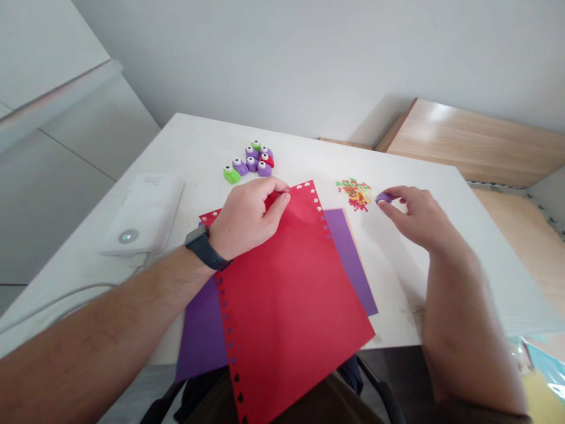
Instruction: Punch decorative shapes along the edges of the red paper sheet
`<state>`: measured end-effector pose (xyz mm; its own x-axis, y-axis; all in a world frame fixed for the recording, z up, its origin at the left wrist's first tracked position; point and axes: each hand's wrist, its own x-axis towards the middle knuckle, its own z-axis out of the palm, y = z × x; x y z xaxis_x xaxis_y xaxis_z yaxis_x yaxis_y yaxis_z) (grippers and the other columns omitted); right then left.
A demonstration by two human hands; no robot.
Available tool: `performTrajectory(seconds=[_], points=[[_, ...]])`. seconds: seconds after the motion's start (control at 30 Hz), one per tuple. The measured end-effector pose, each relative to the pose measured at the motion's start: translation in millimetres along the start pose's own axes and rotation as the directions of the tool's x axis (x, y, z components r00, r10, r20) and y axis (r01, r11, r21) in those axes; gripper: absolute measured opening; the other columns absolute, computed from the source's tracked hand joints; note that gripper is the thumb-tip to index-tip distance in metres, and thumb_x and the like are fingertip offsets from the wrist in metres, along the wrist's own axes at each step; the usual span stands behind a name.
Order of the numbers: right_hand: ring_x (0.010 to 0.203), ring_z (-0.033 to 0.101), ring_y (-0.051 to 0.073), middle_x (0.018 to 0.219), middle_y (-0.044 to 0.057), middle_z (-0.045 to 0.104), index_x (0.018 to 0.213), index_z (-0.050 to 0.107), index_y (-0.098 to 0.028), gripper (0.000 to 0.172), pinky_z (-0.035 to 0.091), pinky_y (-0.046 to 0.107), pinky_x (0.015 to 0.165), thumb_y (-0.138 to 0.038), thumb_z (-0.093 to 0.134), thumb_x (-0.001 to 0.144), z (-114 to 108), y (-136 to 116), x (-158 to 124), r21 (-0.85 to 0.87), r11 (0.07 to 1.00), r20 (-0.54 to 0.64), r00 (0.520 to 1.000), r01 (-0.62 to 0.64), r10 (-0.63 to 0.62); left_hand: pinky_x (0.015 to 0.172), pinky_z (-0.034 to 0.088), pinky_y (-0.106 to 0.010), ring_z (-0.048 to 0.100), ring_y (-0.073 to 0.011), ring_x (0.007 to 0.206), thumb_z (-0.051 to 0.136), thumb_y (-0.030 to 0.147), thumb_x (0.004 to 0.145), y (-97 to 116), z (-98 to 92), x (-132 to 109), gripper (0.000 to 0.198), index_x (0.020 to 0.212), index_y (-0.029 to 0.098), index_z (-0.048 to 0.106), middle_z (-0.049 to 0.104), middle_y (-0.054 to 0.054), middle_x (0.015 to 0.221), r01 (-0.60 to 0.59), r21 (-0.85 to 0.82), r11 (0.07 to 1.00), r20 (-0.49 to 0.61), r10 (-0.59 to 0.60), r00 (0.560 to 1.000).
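Note:
A red sheet of paper (295,282) with small shapes punched along its left, top and right edges lies askew over a purple sheet (348,259). My left hand (253,215) pinches the red sheet near its top edge, thumb and fingertips together. Between the thumb and fingers of my right hand (417,215) is a small purple craft punch (383,198), off the paper to the right. Just left of that punch is a heap of coloured paper cut-outs (356,194). Several more craft punches (251,161), in purple, green and red, stand grouped beyond my left hand.
A white box-shaped device (143,212) with a round display and a cable sits on the left of the white table (198,141). Wooden furniture (477,135) adjoins the table at the right. The red sheet's lower end overhangs the front edge above my lap.

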<state>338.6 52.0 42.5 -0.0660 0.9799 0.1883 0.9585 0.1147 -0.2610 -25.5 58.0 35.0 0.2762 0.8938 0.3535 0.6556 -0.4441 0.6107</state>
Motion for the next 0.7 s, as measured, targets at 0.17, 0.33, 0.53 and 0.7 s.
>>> performTrajectory(seconds=[0.17, 0.33, 0.53, 0.7], points=[[0.079, 0.063, 0.02, 0.101, 0.007, 0.075, 0.118, 0.071, -0.023, 0.035, 0.05, 0.035, 0.071, -0.052, 0.067, 0.099, -0.8, -40.9, -16.0, 0.441, 0.897, 0.244, 0.96, 0.019, -0.14, 0.09, 0.054, -0.039, 0.073, -0.0249, 0.098, 0.054, 0.035, 0.102, -1.7, 0.2, 0.8, 0.023, 0.107, 0.021, 0.071, 0.08, -0.007, 0.11, -0.016, 0.003, 1.0, -0.018, 0.017, 1.0], [0.07, 0.054, 0.015, 0.083, 0.0, 0.065, 0.116, 0.067, -0.022, 0.031, 0.046, 0.03, 0.063, -0.045, 0.073, 0.096, 5.0, -59.7, -24.4, 0.578, 0.816, 0.398, 0.88, -0.021, -0.26, 0.088, 0.056, -0.039, 0.072, -0.0253, 0.097, 0.054, 0.038, 0.102, -3.5, 0.2, 0.8, 0.024, 0.108, 0.022, 0.072, 0.08, -0.007, 0.112, 0.014, 0.001, 1.0, -0.016, -0.014, 1.0], [0.067, 0.054, 0.014, 0.077, -0.001, 0.064, 0.112, 0.071, -0.021, 0.029, 0.043, 0.029, 0.06, -0.045, 0.072, 0.096, 4.9, -72.9, -25.6, 0.566, 0.822, 0.497, 0.821, -0.062, -0.28, 0.088, 0.056, -0.04, 0.072, -0.0251, 0.094, 0.054, 0.04, 0.102, -3.9, 0.4, 0.6, 0.024, 0.108, 0.024, 0.071, 0.08, -0.007, 0.113, 0.016, 0.002, 1.0, -0.015, -0.016, 1.0], [0.067, 0.053, 0.015, 0.077, -0.001, 0.063, 0.108, 0.072, -0.022, 0.028, 0.043, 0.029, 0.061, -0.047, 0.072, 0.095, 7.4, -79.4, -28.1, 0.561, 0.823, 0.513, 0.818, -0.089, -0.261, 0.086, 0.056, -0.039, 0.072, -0.0242, 0.089, 0.055, 0.041, 0.101, -4.4, 0.4, 0.4, 0.025, 0.107, 0.024, 0.071, 0.08, -0.006, 0.111, 0.02, 0.01, 1.0, -0.014, -0.02, 1.0]])
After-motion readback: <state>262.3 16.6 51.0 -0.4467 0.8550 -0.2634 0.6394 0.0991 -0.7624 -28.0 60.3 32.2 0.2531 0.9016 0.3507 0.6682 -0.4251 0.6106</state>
